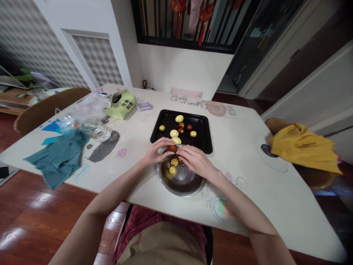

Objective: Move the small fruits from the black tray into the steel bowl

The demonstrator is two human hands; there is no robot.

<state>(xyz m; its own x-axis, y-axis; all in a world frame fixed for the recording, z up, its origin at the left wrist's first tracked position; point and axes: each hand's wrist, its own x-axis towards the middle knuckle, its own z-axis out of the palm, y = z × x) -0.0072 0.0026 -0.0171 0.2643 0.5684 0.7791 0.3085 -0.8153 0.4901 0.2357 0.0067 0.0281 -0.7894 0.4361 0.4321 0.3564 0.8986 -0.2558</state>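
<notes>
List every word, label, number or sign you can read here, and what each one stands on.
"吉象如意" (second character less certain): light green carton.
"Fa…", blue handwriting, rest too blurred to read: white table.
Carton's smaller print: too small to read.
Lilac packet: any print too small to read.

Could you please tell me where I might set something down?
White tabletop lies bare between the black rectangular tray and the yellow cloth. It's crowded left, around the teal cloth and clear plastic, and between tray and round metal bowl.
</notes>
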